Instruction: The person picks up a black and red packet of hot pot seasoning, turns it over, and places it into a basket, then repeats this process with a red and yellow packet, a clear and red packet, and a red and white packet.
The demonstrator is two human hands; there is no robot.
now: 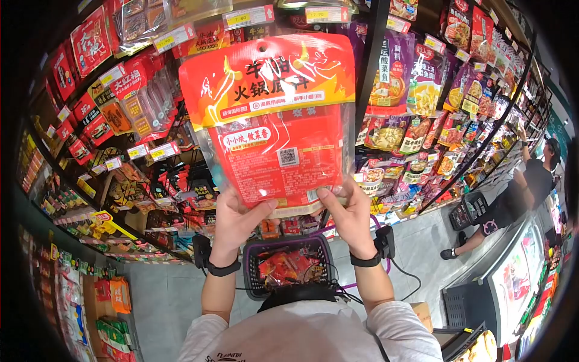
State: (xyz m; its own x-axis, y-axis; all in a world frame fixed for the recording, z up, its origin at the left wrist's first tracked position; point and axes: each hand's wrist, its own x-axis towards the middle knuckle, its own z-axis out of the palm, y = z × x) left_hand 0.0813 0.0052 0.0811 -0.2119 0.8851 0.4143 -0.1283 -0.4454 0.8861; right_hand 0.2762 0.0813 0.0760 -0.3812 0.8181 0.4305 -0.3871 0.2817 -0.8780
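Note:
A large red and yellow packet of hotpot soup base (271,120) is held up in front of the shelves, its printed side with a QR code facing me. My left hand (241,220) grips its lower left corner, thumb on the front. At the lower right corner my right hand (350,217) pinches it the same way, with the fingers behind the packet. Below my hands stands a dark shopping basket (248,268) with purple trim, holding several red packets (286,268). Black straps with devices circle both wrists.
Shelves of hanging food packets (392,72) with price tags (250,17) curve around ahead. On the right a person in dark clothes (525,193) stands by a black basket (469,210). A display case (506,274) is at lower right. Grey tiled floor (160,301) lies below.

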